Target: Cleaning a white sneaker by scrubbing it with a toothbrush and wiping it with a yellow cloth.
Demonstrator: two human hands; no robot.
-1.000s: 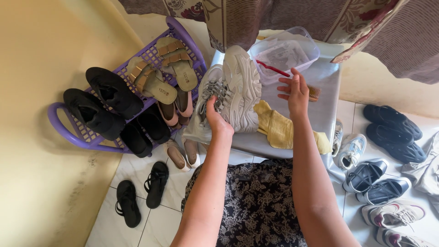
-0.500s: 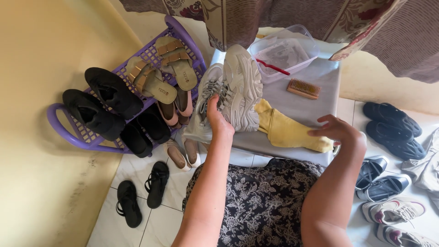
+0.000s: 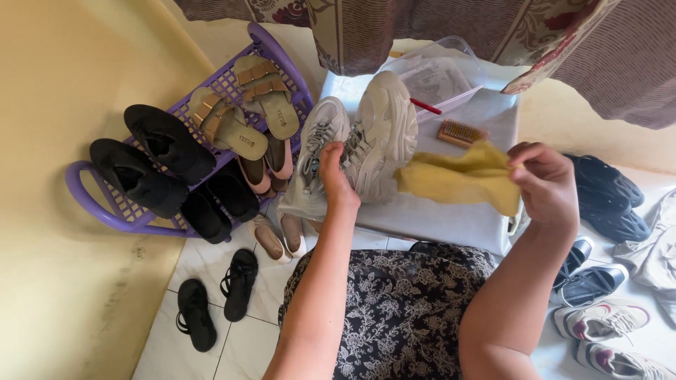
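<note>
The left hand (image 3: 336, 176) grips one of two pale sneakers (image 3: 384, 134) lying on the grey table (image 3: 451, 218). The right hand (image 3: 546, 183) pinches one yellow cloth (image 3: 458, 179) beside them; one brush (image 3: 461, 132), perhaps wooden, lies behind.

Sneakers (image 3: 366, 137), brush (image 3: 461, 132) on covered table (image 3: 436, 218)

Yellow wall (image 3: 63, 84), white tiled floor (image 3: 211, 267), purple shoe rack (image 3: 91, 204), patterned curtain (image 3: 436, 21) overhead.
</note>
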